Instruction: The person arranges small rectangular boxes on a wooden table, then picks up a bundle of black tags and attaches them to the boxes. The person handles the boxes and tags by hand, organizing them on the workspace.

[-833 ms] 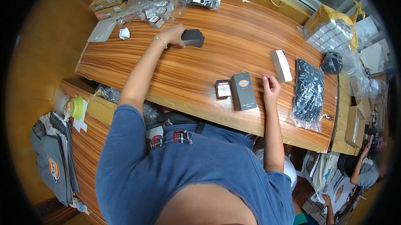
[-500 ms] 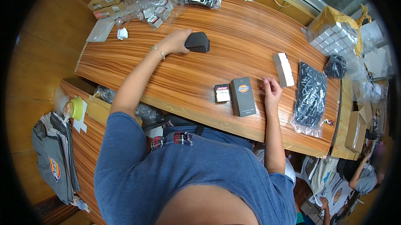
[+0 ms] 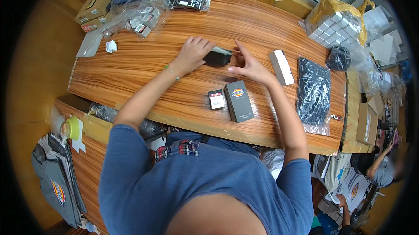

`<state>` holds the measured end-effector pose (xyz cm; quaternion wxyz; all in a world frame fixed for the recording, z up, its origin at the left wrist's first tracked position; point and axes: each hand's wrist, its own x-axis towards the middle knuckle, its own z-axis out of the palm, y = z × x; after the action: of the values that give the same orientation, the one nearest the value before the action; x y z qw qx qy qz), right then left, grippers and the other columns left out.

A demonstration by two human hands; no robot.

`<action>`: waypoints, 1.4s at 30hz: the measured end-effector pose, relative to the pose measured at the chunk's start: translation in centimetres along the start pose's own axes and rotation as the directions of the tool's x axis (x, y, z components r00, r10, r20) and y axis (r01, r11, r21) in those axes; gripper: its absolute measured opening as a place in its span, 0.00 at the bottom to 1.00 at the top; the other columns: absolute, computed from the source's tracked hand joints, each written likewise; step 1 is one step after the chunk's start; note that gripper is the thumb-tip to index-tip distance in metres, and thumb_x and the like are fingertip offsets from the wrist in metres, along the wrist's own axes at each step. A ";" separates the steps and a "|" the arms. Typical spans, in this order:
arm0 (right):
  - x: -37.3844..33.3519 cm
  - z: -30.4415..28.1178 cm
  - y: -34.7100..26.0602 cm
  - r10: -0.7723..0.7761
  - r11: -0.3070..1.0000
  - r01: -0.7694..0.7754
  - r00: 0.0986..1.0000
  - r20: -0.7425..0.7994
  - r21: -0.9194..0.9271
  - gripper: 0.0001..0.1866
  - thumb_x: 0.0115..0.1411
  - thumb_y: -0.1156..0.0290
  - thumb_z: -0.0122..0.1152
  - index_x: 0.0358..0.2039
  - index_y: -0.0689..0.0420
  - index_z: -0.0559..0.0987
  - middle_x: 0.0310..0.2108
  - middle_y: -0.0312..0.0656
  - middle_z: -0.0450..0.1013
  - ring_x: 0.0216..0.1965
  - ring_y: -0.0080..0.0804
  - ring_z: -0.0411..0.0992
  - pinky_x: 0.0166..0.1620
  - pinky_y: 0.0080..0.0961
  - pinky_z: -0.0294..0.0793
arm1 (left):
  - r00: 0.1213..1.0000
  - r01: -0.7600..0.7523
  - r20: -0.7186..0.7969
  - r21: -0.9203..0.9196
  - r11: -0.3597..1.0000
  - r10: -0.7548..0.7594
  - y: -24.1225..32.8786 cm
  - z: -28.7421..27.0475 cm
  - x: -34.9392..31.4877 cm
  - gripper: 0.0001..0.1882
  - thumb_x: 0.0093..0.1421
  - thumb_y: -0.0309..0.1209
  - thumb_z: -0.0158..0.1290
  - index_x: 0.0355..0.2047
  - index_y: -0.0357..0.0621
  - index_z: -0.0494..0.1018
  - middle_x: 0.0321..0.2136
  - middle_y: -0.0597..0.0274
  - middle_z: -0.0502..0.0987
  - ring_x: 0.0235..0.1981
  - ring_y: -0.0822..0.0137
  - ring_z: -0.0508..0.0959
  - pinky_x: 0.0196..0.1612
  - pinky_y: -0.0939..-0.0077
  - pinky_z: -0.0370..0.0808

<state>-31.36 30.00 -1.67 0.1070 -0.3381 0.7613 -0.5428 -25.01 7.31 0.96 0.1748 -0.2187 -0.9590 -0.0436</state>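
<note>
While the left hand (image 3: pixel 194 54) grips the small black item's (image 3: pixel 217 57) left end at frame centre-top, the right hand (image 3: pixel 248 64), fingers spread, touches its right end.

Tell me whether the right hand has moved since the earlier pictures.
Yes. The right hand has left its spot by the dark box's right edge and gone up the table, away from the person, to the small black item held by the left hand.

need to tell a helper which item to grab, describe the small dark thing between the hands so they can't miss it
On the long wooden table, near its middle, the left hand and right hand meet around a small black bundle. Unlike the flat dark box and small card lying nearer the person, it is being handled and has a pale edge.
</note>
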 end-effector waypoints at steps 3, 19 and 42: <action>2.5 0.2 -1.0 0.081 0.992 -0.074 0.995 0.063 -0.106 0.30 0.46 0.65 0.67 0.49 0.57 0.69 0.40 0.44 0.72 0.42 0.31 0.69 0.46 0.24 0.67 | 0.985 0.156 -0.074 0.011 0.988 -0.155 1.3 1.3 1.6 0.34 0.39 0.36 0.62 0.48 0.45 0.62 0.42 0.59 0.69 0.46 0.59 0.68 0.48 0.62 0.61; 2.0 0.0 2.2 0.067 0.994 -0.066 0.998 -0.005 0.088 0.43 0.47 0.67 0.67 0.59 0.55 0.52 0.45 0.48 0.67 0.44 0.37 0.68 0.49 0.27 0.67 | 0.951 0.240 0.051 -0.743 0.625 -0.305 0.7 2.4 0.9 0.20 0.45 0.20 0.55 0.41 0.42 0.69 0.40 0.56 0.71 0.46 0.54 0.68 0.48 0.68 0.67; 2.8 1.3 3.1 0.008 0.996 0.006 0.987 -0.160 0.091 0.31 0.47 0.83 0.57 0.52 0.58 0.60 0.44 0.44 0.66 0.46 0.30 0.66 0.49 0.23 0.65 | 0.922 0.225 0.071 -0.899 0.377 -0.381 -0.9 5.3 1.0 0.25 0.49 0.27 0.60 0.45 0.42 0.60 0.39 0.60 0.71 0.43 0.70 0.70 0.48 0.75 0.67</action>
<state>-34.04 27.86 -4.41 0.0608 -0.2877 0.7421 -0.6024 -27.94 7.72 -3.68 0.0920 -0.0940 -0.7967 -0.5899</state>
